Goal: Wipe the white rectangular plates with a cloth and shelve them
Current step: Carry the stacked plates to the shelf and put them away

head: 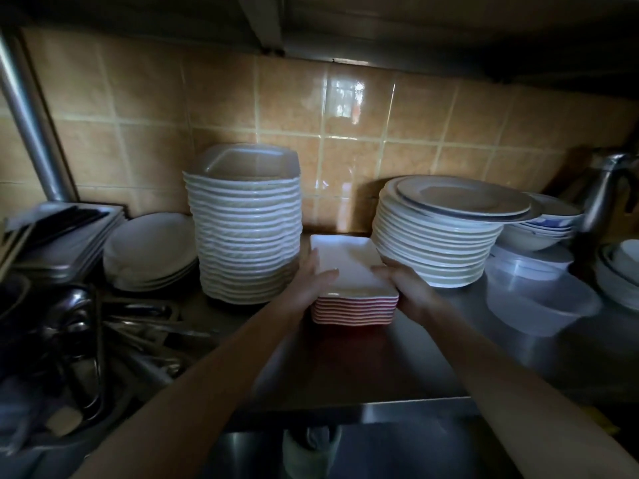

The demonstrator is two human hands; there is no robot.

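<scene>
A stack of several white rectangular plates (349, 261) with red undersides stands on the steel shelf (345, 368), between two taller plate stacks. My left hand (311, 283) grips the stack's left side, thumb lying over the top plate's rim. My right hand (401, 283) grips the right front corner, fingers curled over the rim. No cloth is in view.
A tall stack of white square plates (247, 233) stands just left. A stack of round plates (446, 233) stands just right. Clear plastic tubs (532, 295) and bowls (546, 226) lie further right. Oval plates (152, 250), trays and utensils (138, 333) fill the left. The tiled wall is behind.
</scene>
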